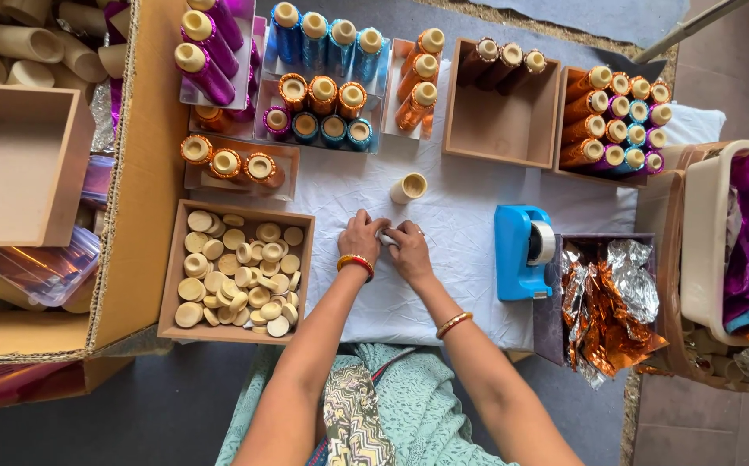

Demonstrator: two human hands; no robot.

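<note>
My left hand (360,238) and my right hand (409,248) meet over the white cloth (443,216), both pinching a small pale piece (386,235) between the fingertips; what it is cannot be told. A bare wooden tube (409,187) stands upright just beyond my hands. A wooden tray of round wooden discs (236,269) lies to the left of my left hand. A blue tape dispenser (523,250) sits to the right of my right hand.
Foil-wrapped tubes in blue, purple and orange fill trays (323,78) along the far side, and a wooden box (504,112) holds three brown ones. Crumpled orange and silver foil (607,311) fills a box at right. A cardboard box (141,173) stands at left.
</note>
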